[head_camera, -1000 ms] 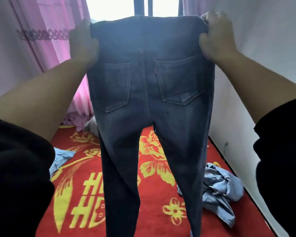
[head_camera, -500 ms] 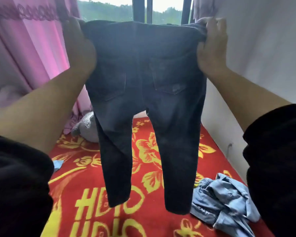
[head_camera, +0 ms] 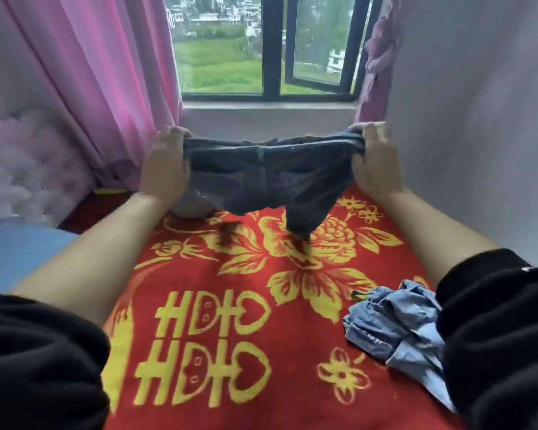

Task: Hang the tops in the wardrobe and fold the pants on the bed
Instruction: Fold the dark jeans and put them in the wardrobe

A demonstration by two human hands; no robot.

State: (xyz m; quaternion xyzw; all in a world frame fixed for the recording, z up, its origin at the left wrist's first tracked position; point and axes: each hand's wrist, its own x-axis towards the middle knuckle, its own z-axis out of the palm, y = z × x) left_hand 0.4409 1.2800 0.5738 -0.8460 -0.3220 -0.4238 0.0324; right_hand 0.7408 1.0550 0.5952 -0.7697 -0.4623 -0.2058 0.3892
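At the far left a pale tufted headboard stands against the wall. Below it the bed shows a strip of blue sheet along its left edge. A pink curtain hangs down to the bed's far left corner.

The left hand reaches over the far end of the bed, its fingers curled tight round the left end of the waistband of the dark jeans. The jeans stretch level between both hands, just below the sill of the window, with the back pockets toward the camera. Their legs drop toward the red blanket in a blur, and the longer one perhaps brushes it.

The right hand grips the other end of the waistband, fingers hooked over its top edge. This hand is near the white wall, which runs along the bed's right edge.

Between the forearms the blanket's yellow flowers and lettering show unbroken from the jeans back to the near edge. A crumpled light blue garment lies on the blanket toward the right edge, just beside the right black sleeve.
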